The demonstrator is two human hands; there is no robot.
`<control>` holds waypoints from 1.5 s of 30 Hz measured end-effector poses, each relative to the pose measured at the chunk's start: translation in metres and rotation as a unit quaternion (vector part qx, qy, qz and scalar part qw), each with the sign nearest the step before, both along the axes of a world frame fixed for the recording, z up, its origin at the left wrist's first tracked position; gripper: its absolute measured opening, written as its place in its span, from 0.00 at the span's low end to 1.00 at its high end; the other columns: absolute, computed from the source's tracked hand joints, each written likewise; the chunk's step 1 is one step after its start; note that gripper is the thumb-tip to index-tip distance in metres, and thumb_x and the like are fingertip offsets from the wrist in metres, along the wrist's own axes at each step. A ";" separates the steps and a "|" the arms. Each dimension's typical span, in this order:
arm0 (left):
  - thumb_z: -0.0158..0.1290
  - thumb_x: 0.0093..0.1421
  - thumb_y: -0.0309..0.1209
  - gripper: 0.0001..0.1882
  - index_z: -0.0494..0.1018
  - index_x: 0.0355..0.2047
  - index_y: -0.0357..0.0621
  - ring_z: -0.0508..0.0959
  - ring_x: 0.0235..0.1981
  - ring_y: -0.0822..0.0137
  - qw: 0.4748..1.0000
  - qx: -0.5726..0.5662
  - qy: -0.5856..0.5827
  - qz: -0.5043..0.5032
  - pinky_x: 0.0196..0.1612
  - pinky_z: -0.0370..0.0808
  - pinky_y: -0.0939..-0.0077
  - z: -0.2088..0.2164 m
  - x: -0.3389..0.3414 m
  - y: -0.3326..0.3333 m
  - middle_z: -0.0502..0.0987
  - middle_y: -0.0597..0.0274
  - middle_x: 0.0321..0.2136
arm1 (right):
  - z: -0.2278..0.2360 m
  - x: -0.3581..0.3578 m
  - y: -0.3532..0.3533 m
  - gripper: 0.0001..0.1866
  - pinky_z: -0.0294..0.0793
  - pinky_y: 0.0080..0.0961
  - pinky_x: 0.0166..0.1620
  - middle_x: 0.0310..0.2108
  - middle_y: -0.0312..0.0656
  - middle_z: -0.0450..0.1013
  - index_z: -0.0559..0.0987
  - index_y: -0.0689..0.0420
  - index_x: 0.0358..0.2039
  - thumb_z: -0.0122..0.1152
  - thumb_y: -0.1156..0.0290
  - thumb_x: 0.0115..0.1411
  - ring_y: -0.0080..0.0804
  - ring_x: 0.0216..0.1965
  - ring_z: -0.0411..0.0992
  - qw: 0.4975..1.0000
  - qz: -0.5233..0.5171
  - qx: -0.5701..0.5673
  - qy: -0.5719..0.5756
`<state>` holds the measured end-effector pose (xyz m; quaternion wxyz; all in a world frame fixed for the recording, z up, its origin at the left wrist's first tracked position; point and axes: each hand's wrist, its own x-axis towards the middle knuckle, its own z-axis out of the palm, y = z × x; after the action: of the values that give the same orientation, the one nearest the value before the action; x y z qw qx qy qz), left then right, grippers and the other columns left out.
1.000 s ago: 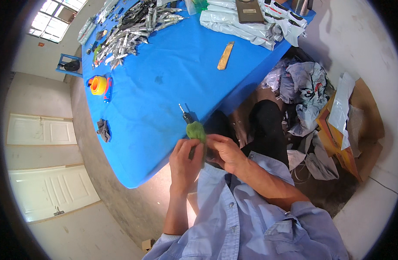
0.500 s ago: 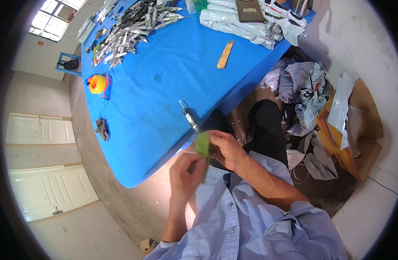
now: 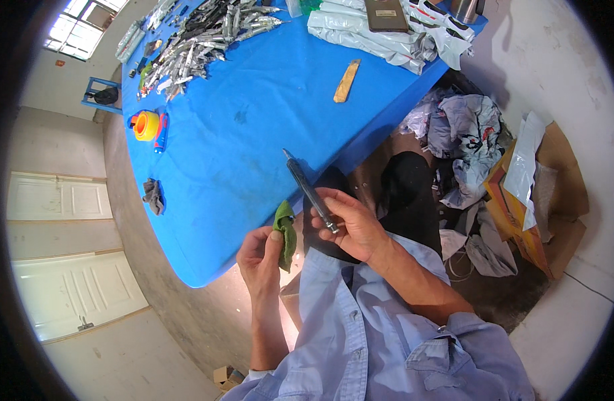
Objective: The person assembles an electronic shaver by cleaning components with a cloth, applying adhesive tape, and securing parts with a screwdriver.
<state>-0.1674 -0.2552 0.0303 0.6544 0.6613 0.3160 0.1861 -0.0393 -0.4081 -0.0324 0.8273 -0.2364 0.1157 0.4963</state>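
My right hand (image 3: pixel 353 224) grips a slim black cylinder (image 3: pixel 307 187) near its silvery lower end, between thumb and fingers. Its narrow metal tip points up and to the left, above the table's near edge. To the left, my left hand (image 3: pixel 261 257) pinches a crumpled green cloth (image 3: pixel 285 237), which hangs beside the cylinder without touching it. Both hands are over my lap, just off the edge of the blue-covered table (image 3: pixel 213 174).
A large pile of silver and black slender pieces (image 3: pixel 193 53) lies far left. Also on the table are yellow tape (image 3: pixel 145 125), a grey rag (image 3: pixel 153 195), a yellowish cutter knife (image 3: pixel 347 81), and grey plastic bags (image 3: pixel 360 30) under a dark phone-like slab (image 3: pixel 387 15). An open carton (image 3: pixel 554 200) stands right.
My hands have moved apart. The green cloth has come off the cylinder and shifted left with my left hand. The cylinder has turned, and more of it shows in my right hand.
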 end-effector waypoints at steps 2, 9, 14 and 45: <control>0.60 0.71 0.30 0.09 0.79 0.42 0.35 0.76 0.30 0.80 1.000 -0.005 0.000 0.000 0.33 0.72 0.85 0.002 0.004 -0.003 0.82 0.66 0.33 | 0.000 0.000 -0.001 0.16 0.81 0.26 0.39 0.43 0.38 0.80 0.78 0.52 0.58 0.58 0.63 0.74 0.28 0.42 0.79 1.000 -0.001 -0.017 0.003; 0.60 0.71 0.30 0.08 0.80 0.41 0.36 0.76 0.30 0.80 1.000 -0.006 0.006 -0.002 0.34 0.72 0.85 -0.003 0.012 -0.005 0.82 0.66 0.32 | 0.007 -0.003 -0.006 0.17 0.80 0.25 0.38 0.43 0.37 0.80 0.78 0.52 0.59 0.54 0.61 0.76 0.27 0.41 0.79 0.998 0.011 -0.064 -0.010; 0.60 0.71 0.29 0.07 0.79 0.42 0.36 0.76 0.30 0.80 1.000 -0.014 0.002 -0.010 0.33 0.72 0.85 -0.005 0.017 -0.008 0.82 0.66 0.33 | 0.009 -0.005 -0.007 0.19 0.75 0.21 0.36 0.42 0.36 0.79 0.75 0.54 0.63 0.53 0.63 0.75 0.24 0.38 0.76 0.991 0.024 -0.106 -0.077; 0.52 0.63 0.18 0.10 0.79 0.43 0.32 0.82 0.33 0.50 0.880 0.341 0.033 -0.330 0.38 0.77 0.61 -0.003 0.068 -0.015 0.81 0.45 0.34 | -0.007 -0.001 -0.012 0.36 0.80 0.26 0.30 0.39 0.49 0.79 0.61 0.67 0.73 0.43 0.86 0.62 0.27 0.25 0.77 0.900 0.056 -0.178 -0.394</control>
<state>-0.0990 -0.2705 0.0272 0.4015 0.9151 0.0178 0.0333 -0.0399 -0.4197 -0.0391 0.7203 -0.5617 -0.1466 0.3796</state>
